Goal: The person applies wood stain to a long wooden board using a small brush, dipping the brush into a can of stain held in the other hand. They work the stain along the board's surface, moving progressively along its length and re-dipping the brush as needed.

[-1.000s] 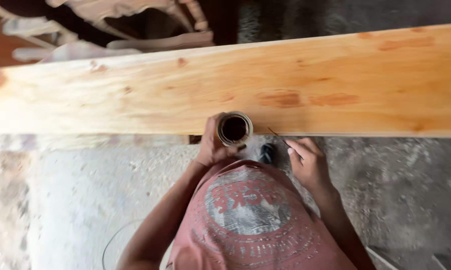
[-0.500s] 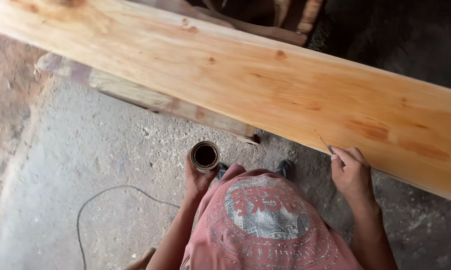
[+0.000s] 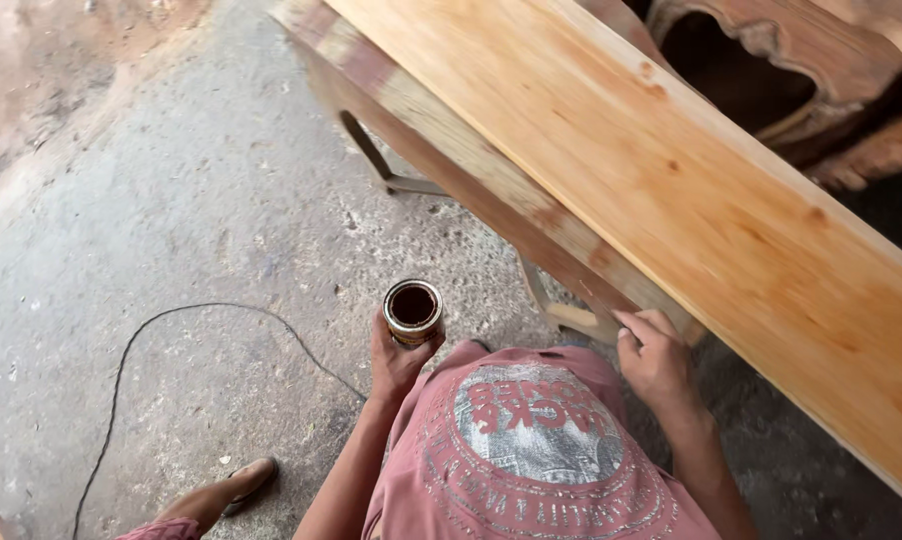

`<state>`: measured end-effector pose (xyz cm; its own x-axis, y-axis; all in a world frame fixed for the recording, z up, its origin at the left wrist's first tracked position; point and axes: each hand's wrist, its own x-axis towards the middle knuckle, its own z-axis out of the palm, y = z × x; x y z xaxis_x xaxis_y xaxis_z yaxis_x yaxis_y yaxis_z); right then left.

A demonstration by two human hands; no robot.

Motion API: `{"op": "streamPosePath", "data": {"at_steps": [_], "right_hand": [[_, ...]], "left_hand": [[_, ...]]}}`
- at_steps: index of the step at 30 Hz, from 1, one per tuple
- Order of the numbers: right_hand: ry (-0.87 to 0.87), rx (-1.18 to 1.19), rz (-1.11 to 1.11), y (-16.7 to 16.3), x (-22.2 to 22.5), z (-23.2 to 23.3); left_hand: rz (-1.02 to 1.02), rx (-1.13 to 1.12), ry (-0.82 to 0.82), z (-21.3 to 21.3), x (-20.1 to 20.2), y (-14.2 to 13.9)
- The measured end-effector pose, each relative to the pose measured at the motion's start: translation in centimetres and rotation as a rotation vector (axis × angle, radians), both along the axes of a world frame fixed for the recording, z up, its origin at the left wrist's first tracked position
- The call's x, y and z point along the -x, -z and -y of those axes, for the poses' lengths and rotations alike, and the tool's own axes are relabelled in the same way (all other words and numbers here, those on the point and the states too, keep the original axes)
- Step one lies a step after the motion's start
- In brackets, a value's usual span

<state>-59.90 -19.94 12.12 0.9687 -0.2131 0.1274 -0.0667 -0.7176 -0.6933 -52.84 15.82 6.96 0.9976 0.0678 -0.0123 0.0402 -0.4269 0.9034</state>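
- Far left: a thin dark cable (image 3: 131, 350) curves in a loop across the grey concrete floor (image 3: 201, 200).
- Lower left: a foot in a sandal (image 3: 246, 483) rests on the floor, near the cable's end.
- Left of centre: the left hand (image 3: 396, 362) holds a small round tin (image 3: 413, 311) from below, fingers wrapped about its side. The tin stands upright and open, dark brown liquid showing inside, and is carried in the air over the floor, just beside the low edge of the plank.
- Centre, bottom: a pink printed shirt (image 3: 531, 450) fills the foreground between the two forearms.
- Right of centre: the right hand (image 3: 656, 362) rests at the lower edge of the plank, fingers curled close together; whether they pinch anything cannot be told from this angle.
- Right: a long pale wooden plank (image 3: 671, 190) runs diagonally from top centre to lower right, lying on a darker wooden support (image 3: 441, 150).
- Upper right: carved dark wooden furniture (image 3: 821, 80) stands behind the plank.
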Motion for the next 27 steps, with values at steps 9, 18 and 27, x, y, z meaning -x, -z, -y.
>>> {"op": "streamPosePath", "data": {"at_steps": [9, 18, 27], "right_hand": [[-0.256, 0.09, -0.017, -1.8, -14.1, -8.5], [-0.365, 0.097, 0.031, 1.4, -31.7, -17.6], [-0.444, -0.026, 0.031, 0.8, -46.4, -27.6]], "left_hand": [[0.02, -0.101, -0.26, -9.7, -4.3, -2.2], [0.048, 0.116, -0.38, -17.8, -14.7, -3.4], [0.16, -0.022, -0.311, -27.0, -28.5, -4.0]]}}
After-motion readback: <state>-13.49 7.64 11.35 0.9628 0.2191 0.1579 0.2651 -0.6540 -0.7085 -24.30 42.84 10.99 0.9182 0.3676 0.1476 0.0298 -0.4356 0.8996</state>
